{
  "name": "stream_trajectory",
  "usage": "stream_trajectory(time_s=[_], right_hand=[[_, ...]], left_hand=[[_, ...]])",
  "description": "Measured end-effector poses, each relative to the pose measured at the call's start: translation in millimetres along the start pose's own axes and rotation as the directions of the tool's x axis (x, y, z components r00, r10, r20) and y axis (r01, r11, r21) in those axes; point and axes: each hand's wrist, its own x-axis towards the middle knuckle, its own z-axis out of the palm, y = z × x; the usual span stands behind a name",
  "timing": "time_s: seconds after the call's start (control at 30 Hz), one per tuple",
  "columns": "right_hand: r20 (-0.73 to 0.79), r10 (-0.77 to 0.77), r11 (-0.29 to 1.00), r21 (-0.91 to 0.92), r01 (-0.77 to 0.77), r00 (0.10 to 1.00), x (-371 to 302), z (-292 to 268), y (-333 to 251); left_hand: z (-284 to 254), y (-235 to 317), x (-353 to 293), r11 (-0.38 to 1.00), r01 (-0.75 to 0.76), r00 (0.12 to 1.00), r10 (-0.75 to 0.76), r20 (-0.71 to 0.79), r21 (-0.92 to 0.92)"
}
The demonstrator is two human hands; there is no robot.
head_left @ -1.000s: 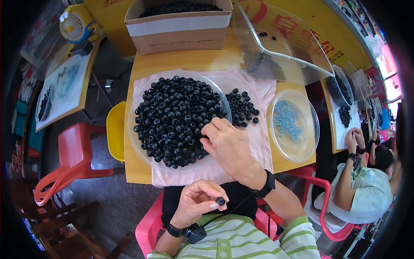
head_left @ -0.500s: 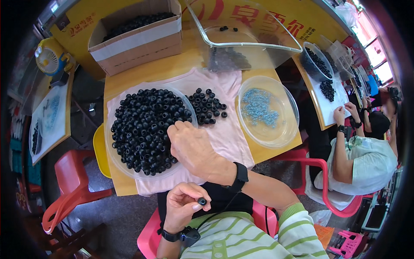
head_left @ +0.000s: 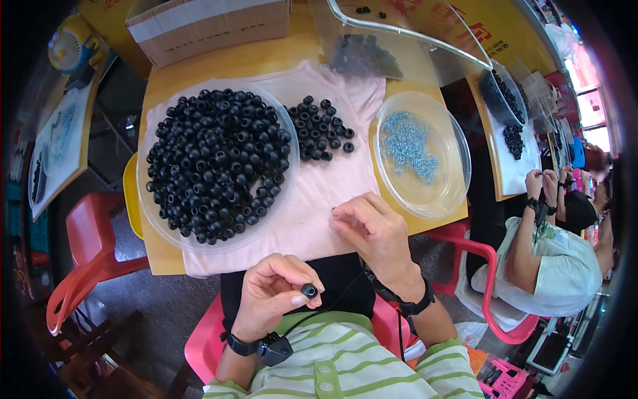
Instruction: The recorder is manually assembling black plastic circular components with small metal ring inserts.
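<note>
Between thumb and fingertips, my left hand (head_left: 271,296) pinches a small black ring-like part (head_left: 309,290) with a lighter spot in its hole. My right hand (head_left: 379,233) hovers over the near edge of a pink cloth (head_left: 312,229), its thumb and forefinger closed in a pinch. A tiny speck shows at those fingertips, too small to name. To the left, a round clear tray (head_left: 291,169) is heaped with black ring-like parts (head_left: 212,159). A loose pile of the same parts (head_left: 319,130) lies on the cloth beside it.
On the right, a clear round bowl (head_left: 458,159) holds small pale-blue pieces (head_left: 409,146). A cardboard box (head_left: 212,30) and a clear bin (head_left: 372,56) stand at the back of the wooden table (head_left: 159,256). Another person (head_left: 558,259) works at a table on the right.
My right hand has left the edge of the heaped tray and moved right and nearer to me. My left hand still holds its black part. The whole view has shifted slightly.
</note>
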Motion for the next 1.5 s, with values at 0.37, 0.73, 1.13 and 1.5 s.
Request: stream_trajectory(time_s=[0.37,0.73,1.13,1.5], right_hand=[[-0.069,-0.051,0.998,0.028,0.053,0.996,-2.9,-4.8,9.8],[-0.079,-0.085,0.984,-0.161,0.071,0.993,-2.5,3.7,1.1],[-0.670,0.351,0.915,0.395,-0.087,0.653,13.6,-131.1,-12.6],[0.042,0.058,0.827,0.557,-0.072,0.997,-10.6,-53.1,-39.7]], left_hand=[[4.3,-5.0,0.7,0.999,0.012,0.999,-0.011,-0.030,0.037],[22.0,-11.1,5.0,0.994,0.051,0.993,-0.040,-0.112,0.095],[19.5,-10.6,7.4,0.999,-0.010,0.990,0.017,-0.138,0.050],[30.4,-4.8,20.6,0.999,0.046,0.990,-0.045,-0.132,0.008]])
